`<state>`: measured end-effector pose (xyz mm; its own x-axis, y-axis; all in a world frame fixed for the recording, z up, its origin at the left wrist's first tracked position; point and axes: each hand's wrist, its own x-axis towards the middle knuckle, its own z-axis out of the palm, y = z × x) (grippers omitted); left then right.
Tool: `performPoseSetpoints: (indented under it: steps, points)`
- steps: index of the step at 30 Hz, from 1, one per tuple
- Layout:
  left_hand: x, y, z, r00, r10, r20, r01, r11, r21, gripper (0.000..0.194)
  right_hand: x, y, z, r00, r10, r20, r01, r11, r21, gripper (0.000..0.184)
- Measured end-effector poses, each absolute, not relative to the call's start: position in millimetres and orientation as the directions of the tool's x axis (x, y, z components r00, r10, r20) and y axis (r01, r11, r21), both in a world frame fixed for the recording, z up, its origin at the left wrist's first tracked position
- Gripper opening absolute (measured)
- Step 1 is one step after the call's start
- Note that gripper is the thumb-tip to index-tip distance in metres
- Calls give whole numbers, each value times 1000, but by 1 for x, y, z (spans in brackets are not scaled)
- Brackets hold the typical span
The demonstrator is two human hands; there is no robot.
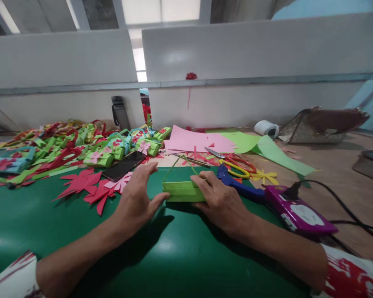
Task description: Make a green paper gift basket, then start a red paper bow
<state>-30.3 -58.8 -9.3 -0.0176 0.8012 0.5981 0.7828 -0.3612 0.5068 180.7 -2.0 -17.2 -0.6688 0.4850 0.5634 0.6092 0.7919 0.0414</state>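
A small light-green paper basket (183, 192) with a thin strip handle stands upright on the green work surface in front of me. My right hand (219, 198) grips its right end, thumb below and fingers over the top edge. My left hand (139, 192) is open at the other end, its fingers apart and its thumb tip at or very near the left side. Beyond the basket lie scissors with yellow and red handles (236, 165) and a blue glue gun (239, 185). Red paper flower cutouts (83, 182) and a black phone (123, 165) lie beyond my left hand.
Finished paper bags and strips (99, 155) are heaped at the back left beside a dark bottle (120, 114). Pink paper sheets (199, 140) lie at the back. A purple power strip (298, 211) with black cables sits at right, with a handbag (323, 126) behind.
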Motion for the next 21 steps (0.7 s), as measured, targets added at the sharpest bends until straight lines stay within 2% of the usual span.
performPoseSetpoints:
  steps: [1,3,4,6,9,12,16,18,21]
  points:
    - [-30,-61,-10,103,705,702,849,-429,307,44,180,-2,-18,-677,453,581,601,795,80,54]
    - [-27,-65,-12,352,567,745,846,-533,5,38,180,-3,-20,-698,397,596,570,812,128,51]
    - [-25,-66,-14,443,529,724,821,-563,-91,37,180,-4,-20,-708,376,598,551,823,135,50]
    - [-20,-66,-17,540,503,675,790,-578,-201,37,180,-7,-21,-729,344,592,508,851,131,49]
    - [-18,-64,-22,599,532,599,775,-575,-264,36,181,-10,-22,-760,333,558,451,889,84,50]
    - [-19,-65,-25,625,570,533,766,-578,-280,36,184,-11,-21,-763,360,537,415,910,-21,46]
    - [-19,-68,-24,610,637,471,783,-575,-237,30,189,-10,-16,-681,401,612,312,916,-253,30]
    - [-18,-68,-25,602,662,446,790,-575,-213,31,190,-9,-14,-583,499,640,312,866,-391,24]
    - [-17,-65,-26,604,678,419,791,-574,-212,37,190,-8,-13,-471,643,604,321,762,-562,19]
